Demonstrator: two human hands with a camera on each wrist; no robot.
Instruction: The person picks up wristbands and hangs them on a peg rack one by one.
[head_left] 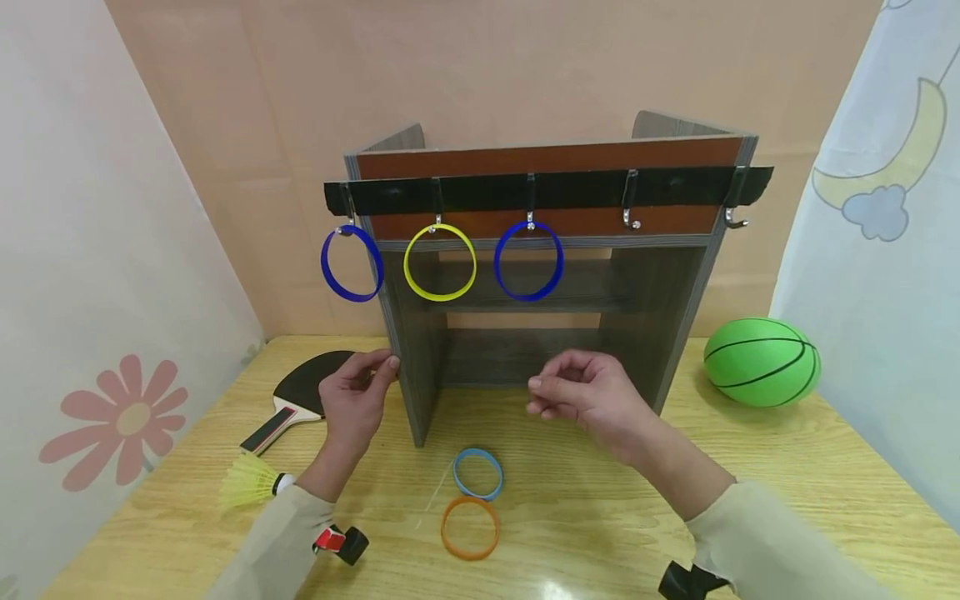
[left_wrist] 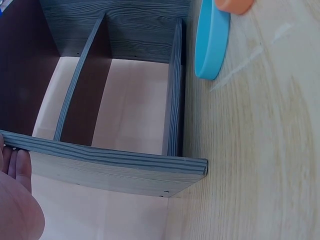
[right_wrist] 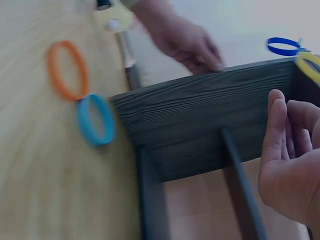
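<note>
My left hand (head_left: 354,392) touches the front edge and outer face of the left side panel of a grey wooden shelf (head_left: 420,358), fingers loosely bent. In front of the shelf's opening, my right hand (head_left: 588,396) hovers with bent fingers, nothing between them. Above hang a blue ring (head_left: 327,265), a yellow ring (head_left: 475,265) and a second blue ring (head_left: 561,265), each on a metal hook of the black strip (head_left: 480,193). On the table lie a light blue ring (head_left: 499,477) and an orange ring (head_left: 497,533), side by side.
Two hooks at the strip's right carry no rings, one of them a silver hook (head_left: 630,222). Left of the shelf lie a table tennis paddle (head_left: 300,392) and a yellow shuttlecock (head_left: 251,483). A green ball (head_left: 761,362) sits to the right.
</note>
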